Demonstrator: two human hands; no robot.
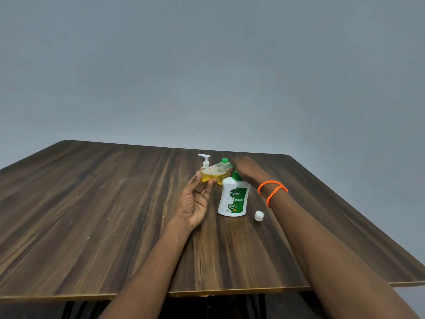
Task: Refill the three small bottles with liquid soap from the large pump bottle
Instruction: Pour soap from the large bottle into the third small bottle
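Tilting a small clear bottle (212, 172), part-full of yellow soap, my left hand (195, 201) grips it at the Dettol pump bottle (233, 199); my right hand (246, 171) presses its pump on the counter (103, 215).

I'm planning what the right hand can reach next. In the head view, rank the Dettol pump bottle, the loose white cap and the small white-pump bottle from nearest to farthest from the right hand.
1. Dettol pump bottle: directly under the right hand, which rests on its pump.
2. Small white-pump bottle: to the left, behind the tilted bottle.
3. Loose white cap: on the table, nearer the person.
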